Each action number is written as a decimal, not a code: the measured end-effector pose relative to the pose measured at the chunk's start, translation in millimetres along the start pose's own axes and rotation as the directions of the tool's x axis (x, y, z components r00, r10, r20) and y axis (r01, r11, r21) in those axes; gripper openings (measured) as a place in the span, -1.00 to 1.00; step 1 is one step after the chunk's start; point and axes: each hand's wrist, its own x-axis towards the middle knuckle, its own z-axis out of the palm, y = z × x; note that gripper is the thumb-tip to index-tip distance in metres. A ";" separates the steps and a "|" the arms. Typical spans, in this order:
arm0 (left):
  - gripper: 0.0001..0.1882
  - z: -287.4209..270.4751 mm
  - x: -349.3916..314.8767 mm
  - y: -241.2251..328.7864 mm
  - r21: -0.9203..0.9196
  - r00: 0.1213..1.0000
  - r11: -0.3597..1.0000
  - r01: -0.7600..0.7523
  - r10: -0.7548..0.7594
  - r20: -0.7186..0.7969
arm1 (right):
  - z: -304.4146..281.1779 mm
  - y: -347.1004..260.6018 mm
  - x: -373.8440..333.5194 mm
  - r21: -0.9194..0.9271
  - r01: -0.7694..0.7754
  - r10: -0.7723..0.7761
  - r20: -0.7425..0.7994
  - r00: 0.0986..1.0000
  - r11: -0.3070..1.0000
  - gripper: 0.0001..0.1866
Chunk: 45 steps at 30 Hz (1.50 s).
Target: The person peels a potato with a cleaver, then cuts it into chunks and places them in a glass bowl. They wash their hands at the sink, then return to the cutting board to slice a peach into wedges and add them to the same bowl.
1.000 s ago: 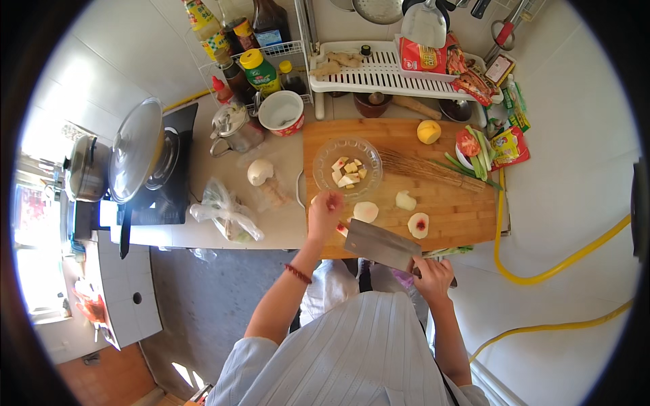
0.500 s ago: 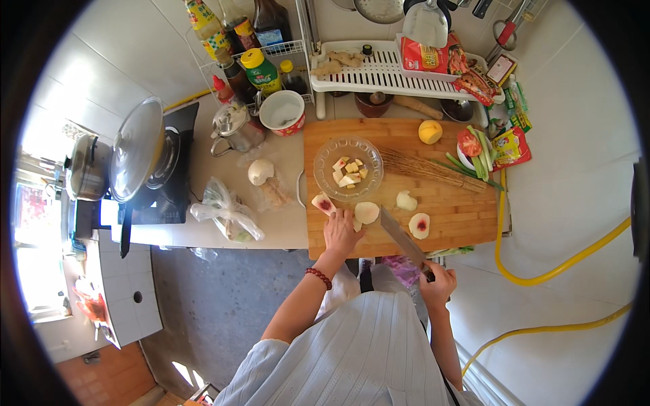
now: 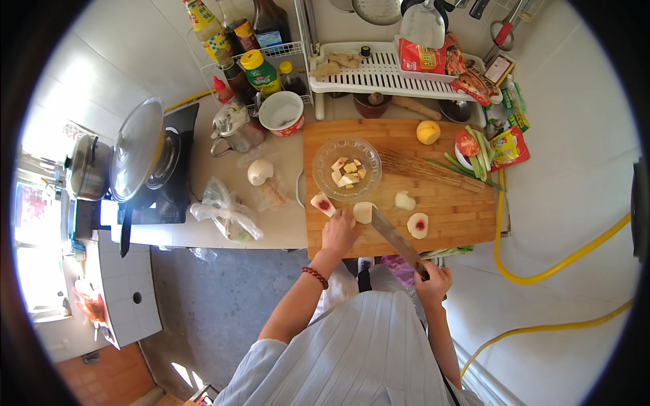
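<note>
My right hand (image 3: pixel 432 283) is wrapped round the handle of a kitchen knife (image 3: pixel 397 241), its blade slanting away to the left. The blade's far end meets the right edge of a pale peeled peach piece (image 3: pixel 362 212). Beside that piece, my left hand (image 3: pixel 340 235) curls its fingers down on the fruit; the fingertips are partly hidden. A peach wedge with a red centre (image 3: pixel 322 204) lies at those fingertips. To the right are a peach piece with a red middle (image 3: pixel 418 225) and a small pale piece (image 3: pixel 405 200). Behind, a glass bowl (image 3: pixel 371 152) holds cut cubes.
The wooden board (image 3: pixel 460 227) also carries a bundle of thin sticks (image 3: pixel 423 169), a yellow round fruit (image 3: pixel 428 132) and a plate with tomato (image 3: pixel 467 143) and green stalks. A knotted plastic bag (image 3: pixel 227 210), a metal pot (image 3: pixel 238 128) and a pan (image 3: pixel 139 149) stand left.
The knife has moved slightly left, its blade end coming from just beside the pale peach piece to that piece's edge. My left hand stays nearly in place.
</note>
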 end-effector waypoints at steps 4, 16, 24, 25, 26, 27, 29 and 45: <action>-0.65 -19.6 -0.3 -3.7 -0.178 0.986 0.972 0.156 -0.144 0.078 | -2.2 0.8 -0.3 0.020 -0.026 0.027 -0.007 1.000 0.999 -0.77; -0.64 -72.5 64.0 28.1 -0.957 0.905 0.022 0.289 -0.333 0.266 | 1.8 6.6 -9.1 0.055 -0.123 0.122 0.018 0.992 0.991 -0.80; -0.66 -50.3 9.2 -7.1 -0.560 0.981 0.817 0.138 -0.036 0.189 | 4.2 5.0 -13.4 0.067 -0.119 0.115 0.053 0.992 0.991 -0.83; -0.67 -45.8 -3.4 -10.6 -0.416 0.986 0.910 -0.005 0.074 0.152 | 3.5 4.8 -13.5 0.051 -0.121 0.118 0.062 0.991 0.991 -0.83; -0.68 -41.1 -13.9 -14.5 -0.254 0.974 0.956 -0.146 0.184 0.133 | 2.8 4.9 -13.8 0.036 -0.122 0.119 0.076 0.990 0.992 -0.83; -0.68 -35.1 -20.3 -19.4 -0.135 0.973 0.973 -0.185 0.201 0.112 | 2.4 4.7 -14.4 0.022 -0.121 0.119 0.090 0.989 0.992 -0.84; -0.69 -28.6 -23.0 -22.8 0.112 0.966 0.960 -0.255 0.249 0.068 | 3.5 4.5 -11.7 0.055 -0.110 0.105 0.087 0.991 0.992 -0.84; -0.83 15.1 -34.8 -16.7 -0.210 0.983 0.969 0.130 -0.153 -0.101 | 12.2 -22.1 -8.2 -0.009 0.053 -0.048 0.298 0.953 0.999 -0.75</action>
